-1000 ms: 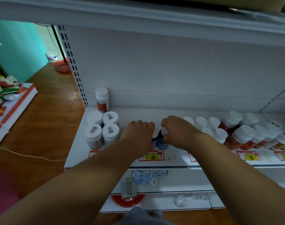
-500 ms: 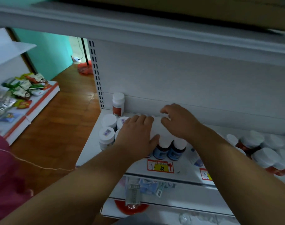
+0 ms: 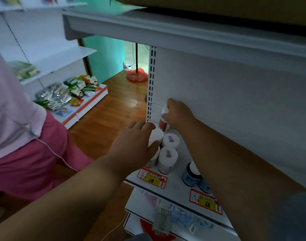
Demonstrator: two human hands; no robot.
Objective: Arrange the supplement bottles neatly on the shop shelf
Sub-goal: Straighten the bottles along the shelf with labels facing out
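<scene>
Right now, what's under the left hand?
The left hand rests on white-capped jars at the shelf's left end. Two caps are exposed beside it; one jar is partly covered, and anything further beneath is hidden.

Teal wall (image 3: 103, 54), wooden floor (image 3: 112, 108) (reddish planks), white side shelves (image 3: 65, 56), dim light

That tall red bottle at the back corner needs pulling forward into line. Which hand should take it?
The right hand. Its fingers are already curled round the red bottle at the white cap. The left hand rests on the white-capped jars in front, so it would have to reach over them.
</scene>
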